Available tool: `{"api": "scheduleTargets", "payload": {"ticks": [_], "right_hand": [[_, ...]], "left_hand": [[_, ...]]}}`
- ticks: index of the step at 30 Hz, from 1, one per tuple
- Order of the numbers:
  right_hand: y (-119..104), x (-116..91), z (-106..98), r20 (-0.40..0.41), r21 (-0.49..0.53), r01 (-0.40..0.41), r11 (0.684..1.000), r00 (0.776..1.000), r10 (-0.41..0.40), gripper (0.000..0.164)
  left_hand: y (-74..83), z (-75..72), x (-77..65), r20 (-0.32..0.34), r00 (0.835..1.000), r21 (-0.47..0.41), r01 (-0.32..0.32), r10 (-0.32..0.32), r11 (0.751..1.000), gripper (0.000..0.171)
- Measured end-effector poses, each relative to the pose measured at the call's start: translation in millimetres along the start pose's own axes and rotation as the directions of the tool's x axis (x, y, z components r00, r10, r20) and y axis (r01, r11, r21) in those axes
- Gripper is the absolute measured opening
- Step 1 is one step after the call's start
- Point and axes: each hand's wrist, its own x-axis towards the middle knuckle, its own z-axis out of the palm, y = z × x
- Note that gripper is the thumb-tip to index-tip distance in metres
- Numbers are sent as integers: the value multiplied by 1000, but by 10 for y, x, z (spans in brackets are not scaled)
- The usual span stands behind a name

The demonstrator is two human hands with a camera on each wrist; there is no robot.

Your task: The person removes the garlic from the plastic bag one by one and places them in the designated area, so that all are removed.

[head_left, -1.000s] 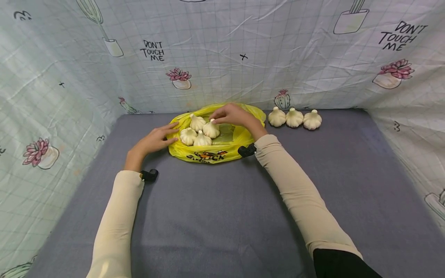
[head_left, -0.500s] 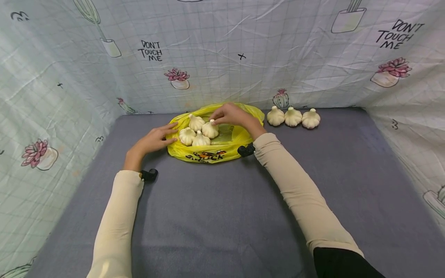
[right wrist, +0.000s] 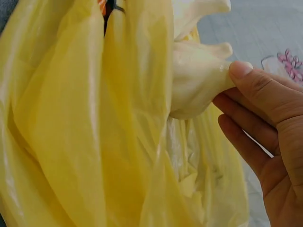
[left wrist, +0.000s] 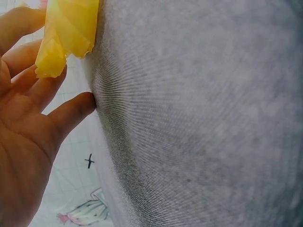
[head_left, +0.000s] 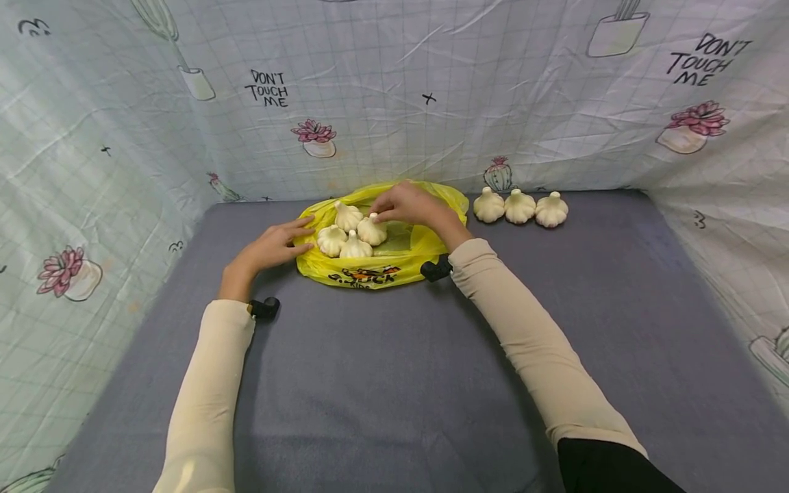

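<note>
A yellow plastic bag [head_left: 394, 271] lies with its mouth spread at the far side of the table, several garlic bulbs [head_left: 333, 239] inside it. My right hand [head_left: 414, 205] reaches over the bag and pinches one garlic bulb [head_left: 372, 231] by its stem. In the right wrist view, thumb and fingers meet on the stem of that bulb [right wrist: 196, 82], while the bag's near wall hides part of it. My left hand [head_left: 271, 246] rests against the bag's left edge, fingers spread. The left wrist view shows those straight fingers beside the yellow plastic [left wrist: 71, 33].
Three more garlic bulbs [head_left: 520, 207] stand in a row right of the bag, near the back edge. Grey cloth [head_left: 345, 370] covers the table. A printed white curtain [head_left: 394, 103] hangs behind and along the sides.
Almost nothing differs: both hands stay at the bag and the right hand keeps its pinch on the garlic bulb. The head view has shifted very slightly.
</note>
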Motion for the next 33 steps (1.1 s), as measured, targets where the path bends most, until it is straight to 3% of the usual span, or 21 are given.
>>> {"api": "scheduleTargets", "payload": {"ticks": [7,16,33], "right_hand": [[-110,-56,-59,-36,-107,78,991,996,-82,26],[-160,-261,-223,-66,-183,64,981,995,-77,27],[-152,-596,-377,-168,-210,80,974,979,-116,25]], "left_hand": [[-21,2,7,12,1000,14,-18,17,1000,56],[-18,12,16,-2,1000,6,-1,1,1000,63],[-19,24,1,9,1000,21,-12,12,1000,70]]}}
